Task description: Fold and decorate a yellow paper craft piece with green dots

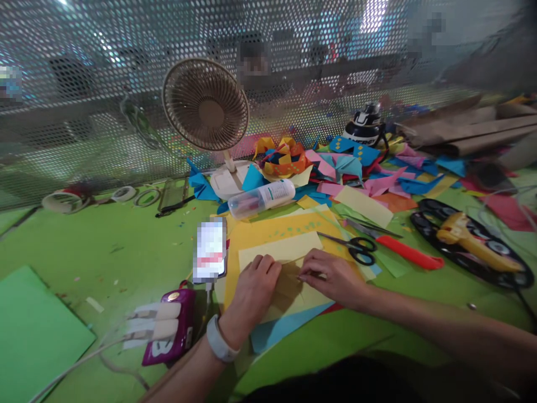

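A pale yellow sheet of paper lies on top of a larger orange-yellow sheet, with blue paper showing underneath. My left hand, wearing a white wristband, rests on the pale sheet with its fingers bent together, pressing at its left part. At the right side of that sheet, my right hand has thumb and fingertips pinched together; what sits between them is too small to make out. Just beyond my right hand lie black-handled scissors. A red-handled cutter is farther right.
Left of the papers are a lit phone and a purple charger block with cables. A clear bottle, a fan and heaped coloured paper scraps stand behind. A yellow glue gun lies on a black tray at right.
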Action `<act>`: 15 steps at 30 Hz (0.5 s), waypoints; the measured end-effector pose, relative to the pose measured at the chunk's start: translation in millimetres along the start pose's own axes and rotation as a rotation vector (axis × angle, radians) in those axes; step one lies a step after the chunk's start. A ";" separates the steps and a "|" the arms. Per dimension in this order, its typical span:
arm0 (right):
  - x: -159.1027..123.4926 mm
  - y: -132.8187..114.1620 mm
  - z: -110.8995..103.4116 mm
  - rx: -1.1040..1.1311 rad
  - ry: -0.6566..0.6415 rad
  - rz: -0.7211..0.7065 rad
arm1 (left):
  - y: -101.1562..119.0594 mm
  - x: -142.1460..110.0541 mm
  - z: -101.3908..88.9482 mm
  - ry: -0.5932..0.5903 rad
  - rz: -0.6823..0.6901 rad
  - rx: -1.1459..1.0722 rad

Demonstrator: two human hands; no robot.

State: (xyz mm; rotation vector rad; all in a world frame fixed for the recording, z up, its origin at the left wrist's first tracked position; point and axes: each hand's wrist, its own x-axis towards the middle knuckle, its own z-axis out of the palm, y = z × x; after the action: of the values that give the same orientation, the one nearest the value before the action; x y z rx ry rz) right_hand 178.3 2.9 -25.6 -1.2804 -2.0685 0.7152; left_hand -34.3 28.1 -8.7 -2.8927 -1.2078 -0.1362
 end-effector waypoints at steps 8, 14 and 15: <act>2.5 -8.4 1.6 -0.111 0.056 0.122 | -0.2 -0.4 -0.8 0.023 0.012 0.013; 9.9 -9.9 0.7 -0.168 0.048 0.171 | -0.9 0.3 -1.6 -0.002 0.013 0.007; 11.0 -9.4 0.2 -0.167 0.036 0.180 | -1.2 -0.2 -1.4 -0.003 0.013 0.010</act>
State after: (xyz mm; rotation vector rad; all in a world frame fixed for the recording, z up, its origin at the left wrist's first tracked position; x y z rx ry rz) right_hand 168.6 9.2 -16.8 -1.5768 -2.0371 0.6011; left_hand -35.3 28.7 -7.3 -2.8922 -1.1864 -0.1255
